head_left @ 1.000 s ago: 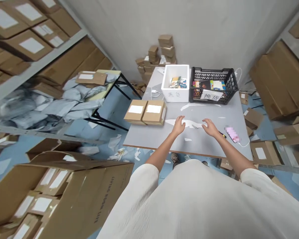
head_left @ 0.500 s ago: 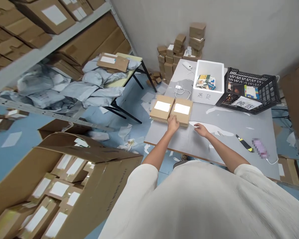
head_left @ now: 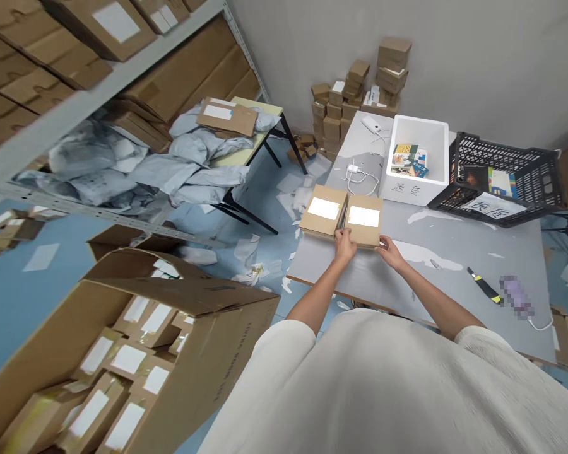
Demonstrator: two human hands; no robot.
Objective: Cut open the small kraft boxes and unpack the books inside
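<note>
At the left end of the counter (head_left: 397, 228) sits the left box (head_left: 320, 217); my left hand (head_left: 345, 246) curls at the gap beside it, against the right box (head_left: 364, 217), whose near right corner my right hand (head_left: 390, 253) touches. Clamped or not, I can't tell. Seemingly I'm taking hold; even pressure is called for.

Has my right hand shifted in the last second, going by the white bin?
Yes, leftward: it was right of the white bin; now the right hand is in front of the bin's left part, at the right-hand carton.
</note>
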